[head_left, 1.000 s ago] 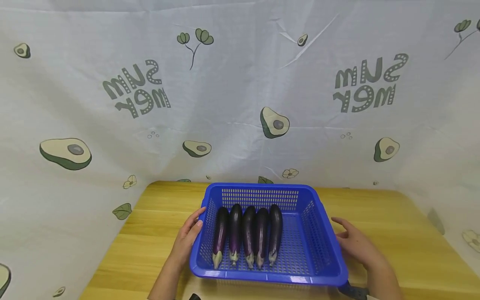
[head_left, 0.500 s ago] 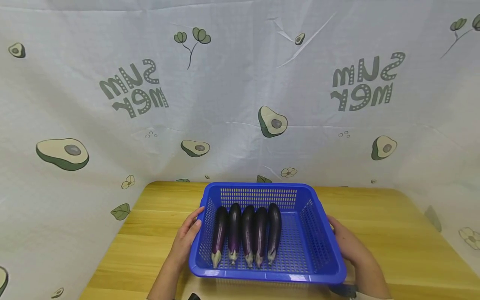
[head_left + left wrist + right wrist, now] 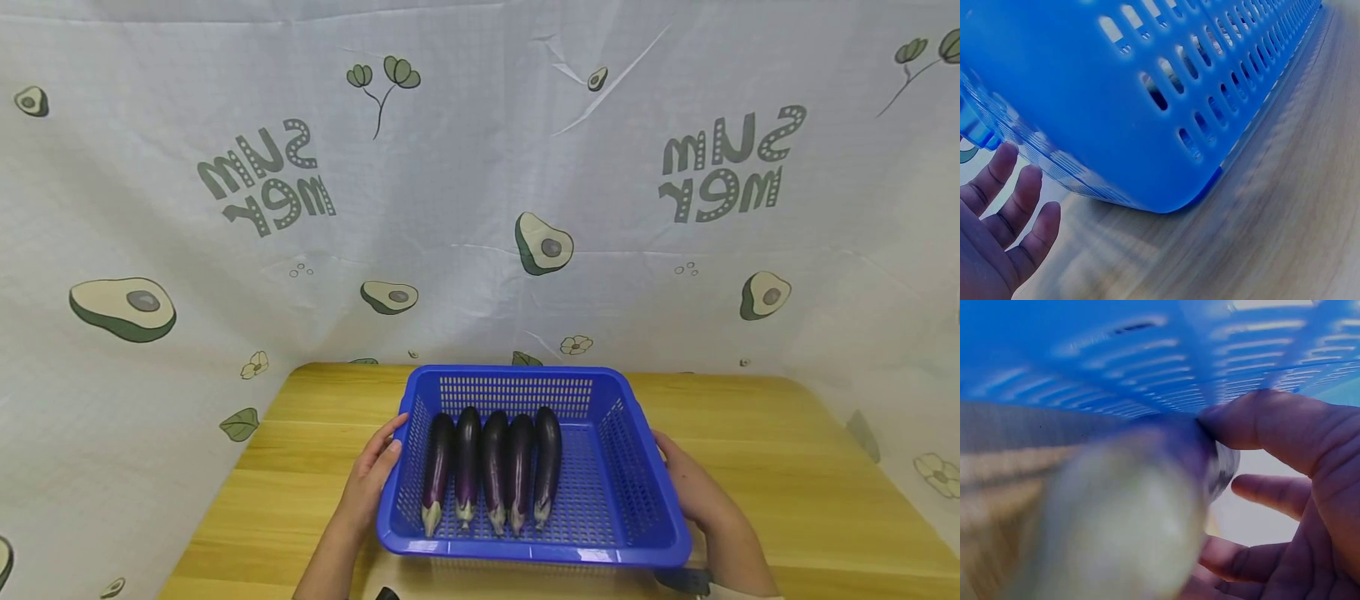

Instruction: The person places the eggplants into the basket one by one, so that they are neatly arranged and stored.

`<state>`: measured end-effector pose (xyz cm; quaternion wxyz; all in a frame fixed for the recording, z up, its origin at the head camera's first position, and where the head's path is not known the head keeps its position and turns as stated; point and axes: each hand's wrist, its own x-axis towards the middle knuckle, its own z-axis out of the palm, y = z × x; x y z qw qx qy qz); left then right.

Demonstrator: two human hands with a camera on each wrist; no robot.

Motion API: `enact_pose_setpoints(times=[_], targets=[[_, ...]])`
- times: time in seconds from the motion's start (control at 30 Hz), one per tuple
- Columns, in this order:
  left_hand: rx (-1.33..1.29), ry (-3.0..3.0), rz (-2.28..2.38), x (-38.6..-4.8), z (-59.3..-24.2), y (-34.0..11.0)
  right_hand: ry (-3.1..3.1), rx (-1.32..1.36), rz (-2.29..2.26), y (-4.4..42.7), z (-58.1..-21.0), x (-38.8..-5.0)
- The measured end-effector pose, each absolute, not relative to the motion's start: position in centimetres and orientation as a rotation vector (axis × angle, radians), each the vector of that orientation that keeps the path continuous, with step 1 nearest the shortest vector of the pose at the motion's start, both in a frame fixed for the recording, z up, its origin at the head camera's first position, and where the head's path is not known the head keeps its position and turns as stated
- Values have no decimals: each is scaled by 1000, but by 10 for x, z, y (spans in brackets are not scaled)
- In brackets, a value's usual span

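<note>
A blue plastic basket stands on the wooden table, with several dark purple eggplants side by side in its left part, pale caps toward me. Against its left rim rests my left hand, thumb and index fingertip touching it. The left wrist view shows the other fingers loosely bent outside the wall. My right hand is beside the right wall. There, in the right wrist view, thumb and fingers are round another eggplant outside the basket, its pale cap blurred near the camera. The head view hides this eggplant.
The wooden table extends on both sides of the basket. A white cloth printed with avocados and leaves hangs behind it and along the sides. A dark strap circles my right wrist.
My right hand has moved left, closer to the basket's right wall, and its fingertips have gone behind the rim. My left hand and the eggplants in the basket stay put.
</note>
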<state>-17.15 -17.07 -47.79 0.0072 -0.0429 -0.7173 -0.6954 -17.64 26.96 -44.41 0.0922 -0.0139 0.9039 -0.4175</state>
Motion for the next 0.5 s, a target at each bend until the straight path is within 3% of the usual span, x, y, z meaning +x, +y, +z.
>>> enact_pose_setpoints(times=[0.5], targets=[[-131, -2248, -2166, -172, -479, -172, 2425, 35, -1420, 287, -446, -176]])
